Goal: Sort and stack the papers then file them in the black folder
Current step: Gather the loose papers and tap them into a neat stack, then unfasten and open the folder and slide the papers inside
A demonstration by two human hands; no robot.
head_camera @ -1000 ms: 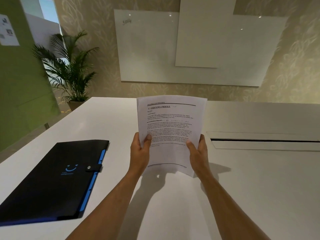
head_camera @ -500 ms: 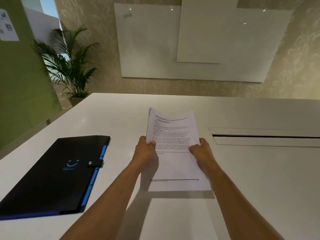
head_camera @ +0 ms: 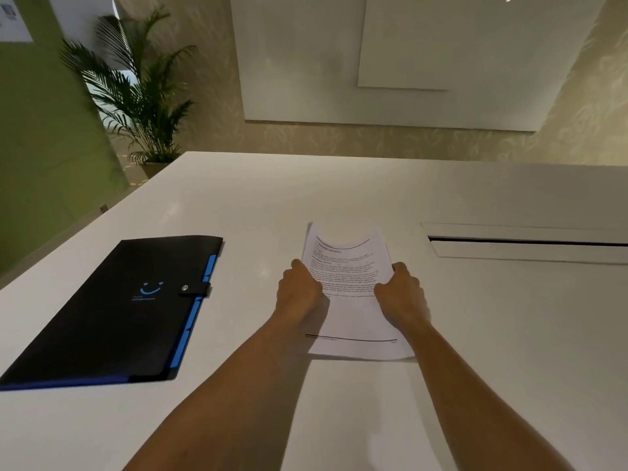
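With stack squared between both hands, stacking step judged near done. Left hand and right hand curled onto side edges of papers, gripping. Papers on white table, right of black folder, apart. Long axis front-to-back, heading at far end, far edge bowed. Folder snapped closed; next: unsnap strap, open.

A stack of printed papers is lying nearly flat on the white surface, its far end curling upward, black ruled lines showing near top and bottom. A black folder with blue tabbed edges and a blue smile mark is lying closed, strap snapped, well apart to the left.
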